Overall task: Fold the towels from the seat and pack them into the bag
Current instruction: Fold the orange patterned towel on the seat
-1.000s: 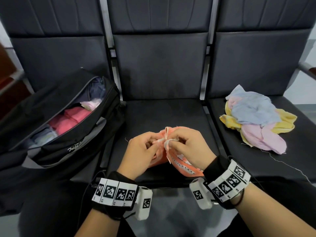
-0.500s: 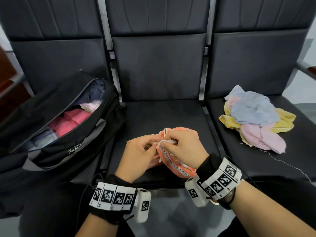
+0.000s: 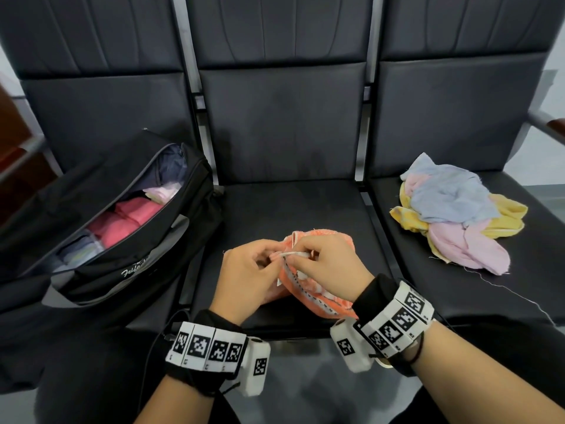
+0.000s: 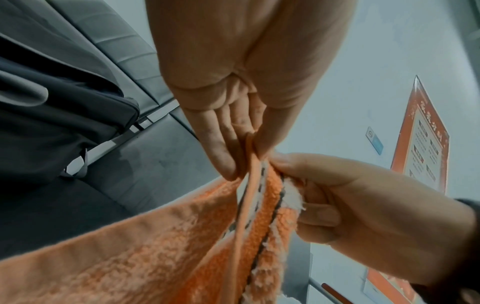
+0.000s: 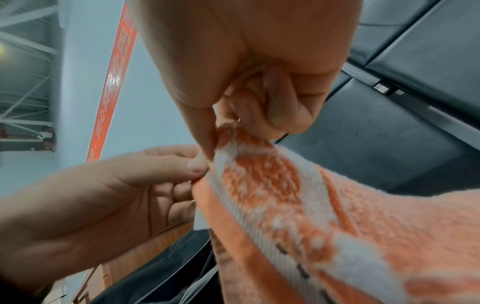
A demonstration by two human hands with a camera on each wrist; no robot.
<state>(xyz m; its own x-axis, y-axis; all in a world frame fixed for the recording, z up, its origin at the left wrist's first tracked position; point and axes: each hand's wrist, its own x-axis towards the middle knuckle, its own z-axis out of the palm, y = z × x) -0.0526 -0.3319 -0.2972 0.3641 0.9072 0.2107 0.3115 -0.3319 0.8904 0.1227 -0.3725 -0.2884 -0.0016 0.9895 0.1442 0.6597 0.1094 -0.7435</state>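
An orange towel (image 3: pixel 308 289) with a white patterned border is bunched over the front of the middle seat (image 3: pixel 275 209). My left hand (image 3: pixel 244 273) pinches its hem between thumb and fingers, as the left wrist view shows on the orange towel (image 4: pixel 249 164). My right hand (image 3: pixel 324 264) pinches the border right beside it, thumb against curled fingers on the orange towel (image 5: pixel 233 139). A black bag (image 3: pixel 122 240) lies unzipped on the left seat, with folded pink and pale towels (image 3: pixel 125 218) inside. A loose pile of blue, pink and yellow towels (image 3: pixel 455 212) lies on the right seat.
Three dark padded seats stand in a row with metal bars between them. A loose white thread (image 3: pixel 513 292) trails from the pile across the right seat. An armrest (image 3: pixel 547 123) shows at the far right. My dark-clad knees are below the seat edge.
Both hands have stayed together on the orange towel and shifted slightly along its border. The towel is bunched a little differently. The bag and the pile have not moved.
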